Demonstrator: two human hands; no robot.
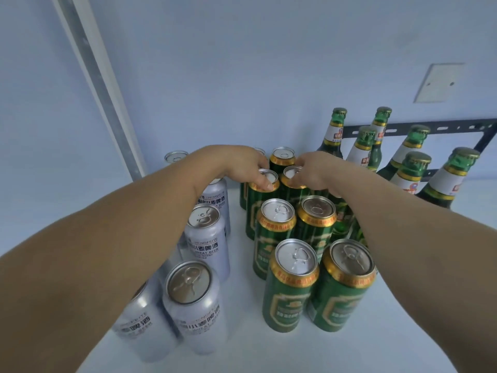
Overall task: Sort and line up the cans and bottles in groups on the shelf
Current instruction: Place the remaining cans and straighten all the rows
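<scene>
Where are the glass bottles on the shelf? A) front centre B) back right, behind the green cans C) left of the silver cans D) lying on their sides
B: the green bottles stand upright at the back right, beyond the green cans, with the silver cans on the left.

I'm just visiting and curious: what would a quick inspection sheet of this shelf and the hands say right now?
Surface: white shelf, cans and bottles standing upright.
Job's things: green cans in two columns; silver cans on their left; green bottles at right rear.
Clutter: nothing seen.
Hands: left hand grips the top of one green can; right hand grips its neighbour.
Cables: nothing seen.
Surroundings: pale wall, blank wall plate, black metal bracket.
</scene>
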